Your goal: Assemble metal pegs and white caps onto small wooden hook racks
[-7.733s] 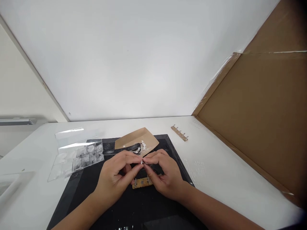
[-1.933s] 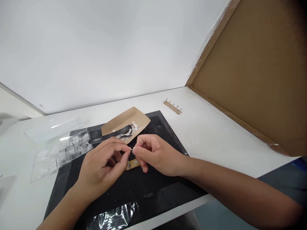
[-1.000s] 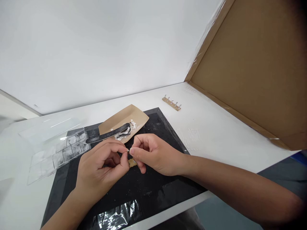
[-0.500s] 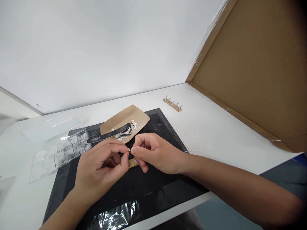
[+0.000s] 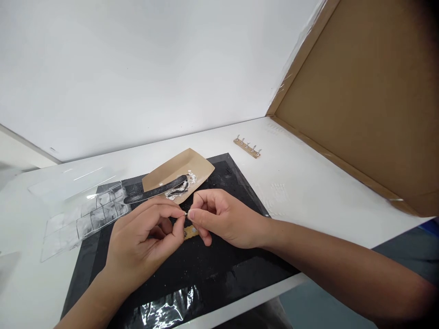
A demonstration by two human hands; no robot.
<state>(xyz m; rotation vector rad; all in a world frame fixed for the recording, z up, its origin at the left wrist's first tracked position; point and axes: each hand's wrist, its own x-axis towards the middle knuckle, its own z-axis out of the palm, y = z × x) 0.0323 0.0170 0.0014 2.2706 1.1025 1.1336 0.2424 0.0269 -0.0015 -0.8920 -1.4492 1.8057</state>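
My left hand (image 5: pixel 147 242) and my right hand (image 5: pixel 222 219) meet above the middle of a black mat (image 5: pixel 192 283). Thumb and forefinger of each are pinched on a tiny light-coloured piece (image 5: pixel 186 214), too small to name and mostly covered by fingertips. Below the fingers lies a small yellowish strip (image 5: pixel 190 232) with small shiny spots, partly hidden by both hands. Just behind them sits a brown paper tray (image 5: pixel 171 170) holding white flakes (image 5: pixel 192 176). A long dark strip (image 5: pixel 151 194) rests with one end in the tray and the other over its left side.
A clear compartment box (image 5: pixel 85 224) with little bags inside stands at the left, its lid raised. At the back right of the white table lies a wooden strip (image 5: pixel 247 148) with several upright metal pieces. A large cardboard panel (image 5: pixel 363 100) walls off the right side.
The hands keep the same pinch in nearly the same place. The view has shifted very slightly.
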